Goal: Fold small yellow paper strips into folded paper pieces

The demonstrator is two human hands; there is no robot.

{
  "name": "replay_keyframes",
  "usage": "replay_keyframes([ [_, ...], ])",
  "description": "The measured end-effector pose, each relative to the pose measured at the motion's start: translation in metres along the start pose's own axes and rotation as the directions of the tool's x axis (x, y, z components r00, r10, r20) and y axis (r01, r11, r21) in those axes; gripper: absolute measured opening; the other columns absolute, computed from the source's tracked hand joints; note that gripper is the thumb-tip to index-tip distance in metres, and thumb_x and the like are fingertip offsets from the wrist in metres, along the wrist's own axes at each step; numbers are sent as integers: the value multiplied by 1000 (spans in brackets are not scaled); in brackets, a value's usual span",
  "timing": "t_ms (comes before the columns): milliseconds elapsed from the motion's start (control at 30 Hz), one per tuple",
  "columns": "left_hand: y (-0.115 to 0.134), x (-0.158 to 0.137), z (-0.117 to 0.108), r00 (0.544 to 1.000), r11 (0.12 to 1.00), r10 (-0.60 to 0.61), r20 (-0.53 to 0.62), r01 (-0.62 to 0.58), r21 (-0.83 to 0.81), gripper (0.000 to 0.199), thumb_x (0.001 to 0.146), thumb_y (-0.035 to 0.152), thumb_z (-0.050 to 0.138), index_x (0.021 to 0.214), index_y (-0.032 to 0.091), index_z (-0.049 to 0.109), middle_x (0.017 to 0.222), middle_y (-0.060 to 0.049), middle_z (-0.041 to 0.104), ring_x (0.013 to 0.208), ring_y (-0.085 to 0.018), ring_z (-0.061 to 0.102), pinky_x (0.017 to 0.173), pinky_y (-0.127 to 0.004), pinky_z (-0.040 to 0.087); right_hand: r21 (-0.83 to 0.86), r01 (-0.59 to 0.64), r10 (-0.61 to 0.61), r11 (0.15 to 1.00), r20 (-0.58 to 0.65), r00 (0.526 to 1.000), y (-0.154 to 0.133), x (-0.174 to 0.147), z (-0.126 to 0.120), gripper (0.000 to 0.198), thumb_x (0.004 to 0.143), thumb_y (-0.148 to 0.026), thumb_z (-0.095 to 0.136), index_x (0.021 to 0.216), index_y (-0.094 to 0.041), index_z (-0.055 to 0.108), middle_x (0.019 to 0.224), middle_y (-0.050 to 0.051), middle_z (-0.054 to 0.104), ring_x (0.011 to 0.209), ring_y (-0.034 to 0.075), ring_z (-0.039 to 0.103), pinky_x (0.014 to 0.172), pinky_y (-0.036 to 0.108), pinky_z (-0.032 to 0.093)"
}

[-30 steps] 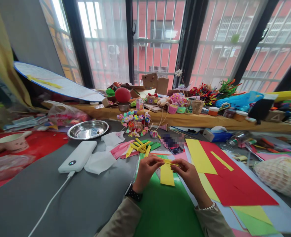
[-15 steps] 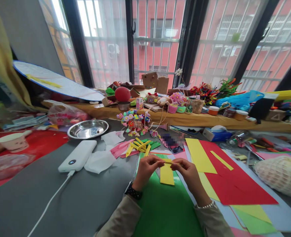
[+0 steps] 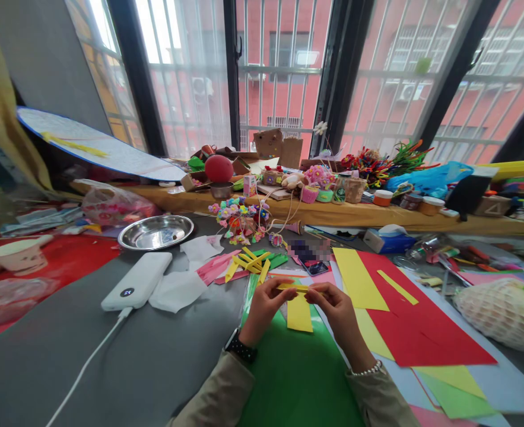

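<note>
Between my two hands a narrow yellow paper strip (image 3: 301, 288) is stretched sideways. My left hand (image 3: 268, 305) pinches its left end, and my right hand (image 3: 334, 305) pinches the other end. Just below the strip, a yellow paper rectangle (image 3: 299, 314) lies on the green sheet (image 3: 304, 373). Past my left hand, folded yellow strips (image 3: 251, 261) rest in a pile with green and pink paper pieces. On the right, a yellow sheet (image 3: 360, 279) overlaps a red sheet (image 3: 426, 323), which has a single loose yellow strip (image 3: 397, 287) on it.
A white power bank (image 3: 137, 281) with a cable sits left, near white tissues (image 3: 178, 290) and a steel plate (image 3: 156, 232). Beyond my hands lie a phone (image 3: 310, 258) and a bunch of small colourful flowers (image 3: 240, 219). A netted bundle (image 3: 504, 313) is far right.
My fingers have shifted slightly along the yellow strip, and more of it shows by my left hand. The whole view has moved a little; the other things stay in place.
</note>
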State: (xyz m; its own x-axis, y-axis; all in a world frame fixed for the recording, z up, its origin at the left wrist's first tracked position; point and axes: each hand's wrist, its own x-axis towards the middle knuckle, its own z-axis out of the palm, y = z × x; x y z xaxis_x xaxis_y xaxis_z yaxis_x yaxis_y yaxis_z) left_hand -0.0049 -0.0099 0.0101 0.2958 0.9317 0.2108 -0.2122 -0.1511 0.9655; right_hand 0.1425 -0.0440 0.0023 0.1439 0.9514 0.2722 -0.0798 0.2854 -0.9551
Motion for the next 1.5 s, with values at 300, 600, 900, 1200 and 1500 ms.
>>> replay_keyframes([
  [300, 0, 0, -1, 998, 999, 11, -59, -9, 43, 21, 58, 28, 63, 68, 11, 59, 62, -4, 63, 62, -15, 59, 61, -27, 49, 5, -52, 51, 999, 9, 999, 1, 1, 0, 17, 61, -30, 62, 72, -16, 59, 71, 2, 63, 66, 16, 59, 64, 29, 47],
  [600, -2, 1, -3, 997, 999, 43, -67, -41, 36, 23, 58, 27, 63, 74, 12, 58, 67, -2, 61, 64, -14, 58, 61, -25, 48, 15, -48, 49, 999, -28, 998, -2, 2, -3, 15, 61, -27, 64, 69, -16, 59, 70, 1, 62, 66, 15, 59, 64, 28, 47],
  [900, 0, 0, -2, 993, 996, 64, -98, -58, 62, 18, 59, 26, 63, 69, 12, 59, 63, -1, 59, 61, -12, 56, 59, -23, 47, 64, -13, 15, 998, -39, 999, -3, 3, -3, 31, 58, -26, 65, 86, -19, 52, 79, 1, 60, 77, 17, 57, 67, 29, 47],
  [1200, -1, 0, -1, 992, 996, 76, -98, -70, 58, 18, 59, 27, 63, 69, 12, 58, 64, -1, 59, 62, -13, 57, 61, -25, 48, 25, 7, -5, 1000, -57, 998, -3, 3, -6, 25, 60, -27, 64, 80, -17, 54, 74, 1, 60, 68, 15, 59, 62, 27, 48],
  [1500, -2, 0, -1, 992, 996, 77, -96, -71, 58, 22, 59, 28, 62, 74, 12, 58, 67, -3, 61, 64, -14, 58, 62, -25, 48, -5, 32, -33, 999, -107, 994, -5, 2, -5, 19, 60, -30, 64, 70, -17, 54, 61, -1, 60, 56, 14, 59, 56, 27, 48],
])
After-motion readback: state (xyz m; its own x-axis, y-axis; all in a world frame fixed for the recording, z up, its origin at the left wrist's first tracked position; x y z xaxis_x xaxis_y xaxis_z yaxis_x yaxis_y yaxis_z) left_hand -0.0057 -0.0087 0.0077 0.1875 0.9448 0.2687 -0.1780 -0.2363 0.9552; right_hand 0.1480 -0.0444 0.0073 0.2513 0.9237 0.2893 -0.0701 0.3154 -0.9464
